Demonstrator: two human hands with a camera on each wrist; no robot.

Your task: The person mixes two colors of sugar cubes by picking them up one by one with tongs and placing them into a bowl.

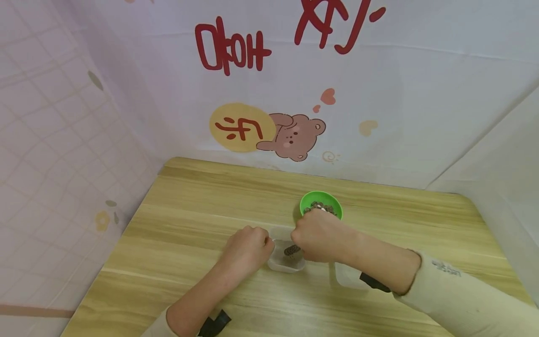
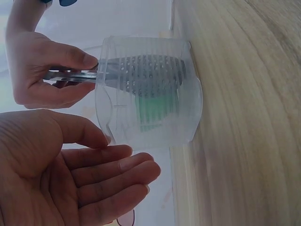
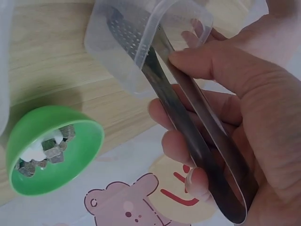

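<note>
My left hand (image 1: pixel 248 248) pinches the near left rim of a small clear plastic container (image 1: pixel 286 269) between thumb and forefinger; its other fingers are extended in the left wrist view. My right hand (image 1: pixel 322 236) grips metal tongs (image 3: pixel 200 100), thumb on one arm and fingers around the other. The perforated ends of the tongs (image 2: pixel 150 73) reach down inside the container. Whether they hold anything there cannot be made out. Beyond my right hand stands a green bowl (image 3: pixel 84 157) with brown cubes (image 3: pixel 52 149) and something white in it.
A second pale container (image 1: pixel 347 277) stands to the right, partly under my right forearm. The wooden table (image 1: pixel 177 220) ends at a printed cloth wall (image 1: pixel 379 154) at the back, with more cloth at both sides.
</note>
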